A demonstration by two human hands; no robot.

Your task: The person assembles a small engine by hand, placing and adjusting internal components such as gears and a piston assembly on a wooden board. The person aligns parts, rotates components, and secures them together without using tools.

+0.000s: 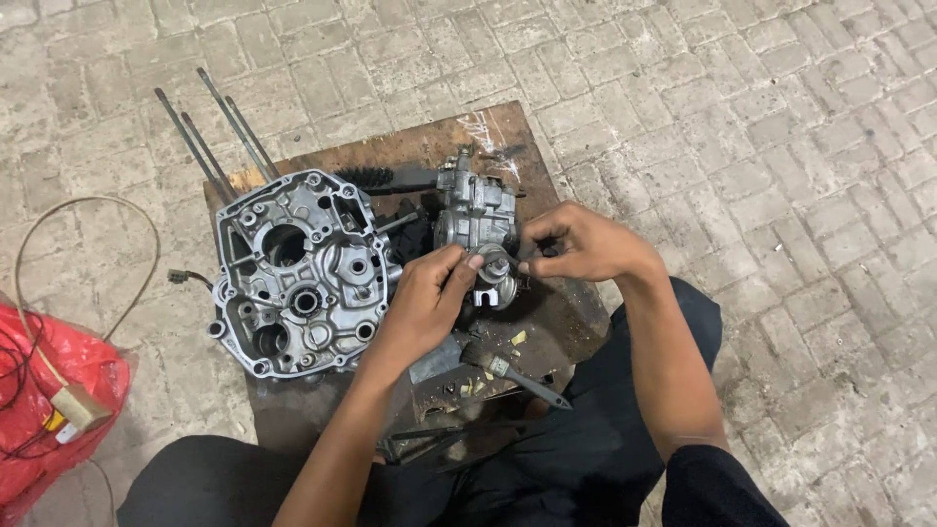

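Both hands pinch at one spot: the left hand (425, 293) and the right hand (576, 244) close narrowly, fingertips on a small round fitting at the near end of the grey metal engine part (476, 220), which stands on the dark wooden board (547, 322); what either holds I cannot tell. By my judgement the work is mid-way, for the crankcase half (298, 273) lies open just left, its long studs (220, 137) bare, a small brush (512, 373) nearby. Around the board, grey brick paving (742, 117); a red bag (54, 410) and wire far left
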